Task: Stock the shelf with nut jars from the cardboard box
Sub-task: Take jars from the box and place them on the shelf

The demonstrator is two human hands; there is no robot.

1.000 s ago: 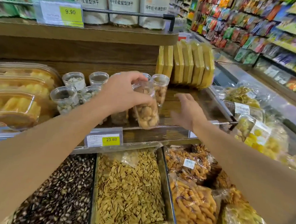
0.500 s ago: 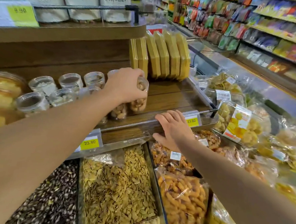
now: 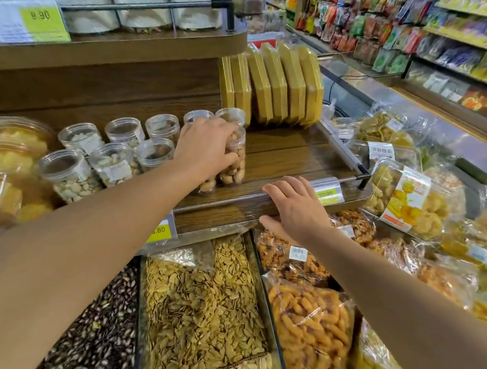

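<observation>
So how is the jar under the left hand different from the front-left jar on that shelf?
The held jar holds brown rounded nuts; the front-left jar holds pale flat kernels. The left hand covers the held jar's top, with fingers down its side; nothing touches the front-left jar, whose lid shows. Both are clear, round, upright jars on the wooden shelf.

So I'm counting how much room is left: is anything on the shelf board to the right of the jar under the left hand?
Nothing visible. From the nut jar under the left hand, the wooden shelf lies bare to its end rail.
</observation>
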